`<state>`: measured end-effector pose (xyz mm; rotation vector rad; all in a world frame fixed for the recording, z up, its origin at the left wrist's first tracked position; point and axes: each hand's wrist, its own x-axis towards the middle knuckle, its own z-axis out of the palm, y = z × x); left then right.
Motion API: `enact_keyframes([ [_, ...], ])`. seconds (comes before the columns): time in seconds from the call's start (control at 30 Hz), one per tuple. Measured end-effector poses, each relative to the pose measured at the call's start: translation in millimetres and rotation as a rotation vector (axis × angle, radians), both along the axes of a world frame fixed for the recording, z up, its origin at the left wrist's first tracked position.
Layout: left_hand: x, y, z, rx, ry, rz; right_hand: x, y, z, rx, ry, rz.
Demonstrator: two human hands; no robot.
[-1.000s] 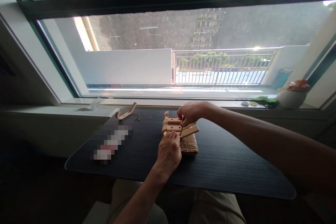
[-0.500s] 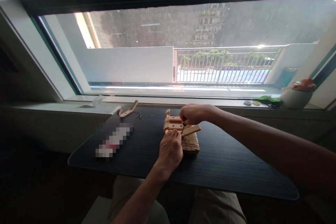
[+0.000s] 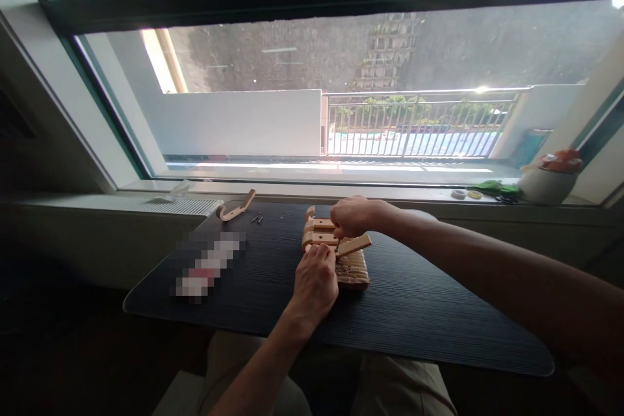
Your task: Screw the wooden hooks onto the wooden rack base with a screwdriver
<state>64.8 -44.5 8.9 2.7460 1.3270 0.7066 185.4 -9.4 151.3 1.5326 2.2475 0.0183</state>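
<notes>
My left hand [image 3: 316,281] is closed on a wooden hook [image 3: 355,246], pressing its curved end down. The hook's straight arm sticks out to the right over a ribbed brown block [image 3: 358,278] with a pitted top. Above it, my right hand [image 3: 358,216] is curled round a small screwdriver, whose handle is mostly hidden by my fingers. The thin shaft [image 3: 338,244] points down to the hook beside my left fingertips. More wooden hooks [image 3: 322,238] with dark holes lie side by side just beyond, partly behind my right hand.
A loose wooden hook [image 3: 237,208] lies at the table's back left, with several small screws [image 3: 257,218] near it. A blurred-out pale item [image 3: 209,266] lies on the dark table [image 3: 414,312]. A white pot [image 3: 548,183] and tape rolls [image 3: 458,194] stand on the windowsill.
My right hand has shifted slightly left and turned, so the screwdriver's handle shows less. My left hand stays on the hook. The whole view has tipped a little.
</notes>
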Motion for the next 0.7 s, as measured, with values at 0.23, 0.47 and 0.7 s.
enact_keyframes([
  [0.23,-0.8,-0.5,-0.4,-0.001,-0.025,0.001,-2.0,-3.6,7.3,-0.056,0.025,0.01],
  [0.47,-1.1,0.3,-0.9,-0.009,-0.022,0.004,0.1,2.4,2.1,-0.013,0.021,-0.029],
  [0.7,-0.6,-0.2,0.7,-0.002,-0.014,0.01,1.3,-1.1,-2.2,0.044,0.056,-0.016],
])
